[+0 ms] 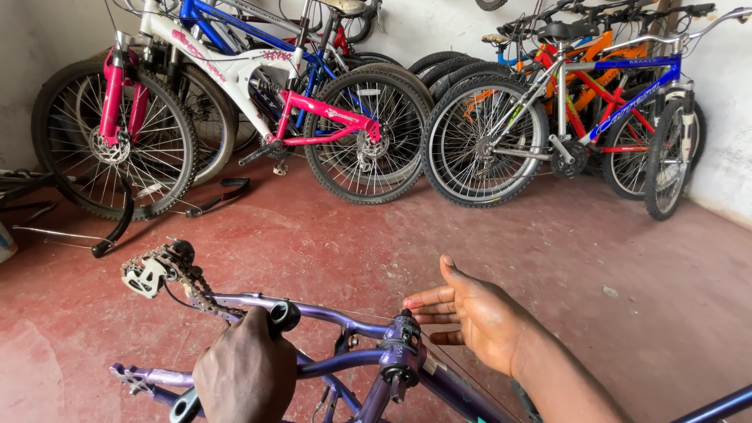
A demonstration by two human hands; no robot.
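Hands work over an upturned purple bicycle frame (pixel 329 317) on a worn red concrete floor (pixel 611 258). Left hand (pixel 244 374) clenches its rear stay; right hand (pixel 470 313) hovers spread, fingers unclasped, beside the seat cluster. Bicycles (pixel 352 102) line the whitewashed wall (pixel 439 27).

Purple bicycle frame (pixel 345 360), wheelless, upside down, chain dangling from derailleur (pixel 149 274).

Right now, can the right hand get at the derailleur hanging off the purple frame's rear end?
Probably yes. The right hand is open and holds nothing, beside the purple frame. The derailleur sits exposed at the far end, but the left hand, gripping the frame, lies between, so the reach must cross above it.
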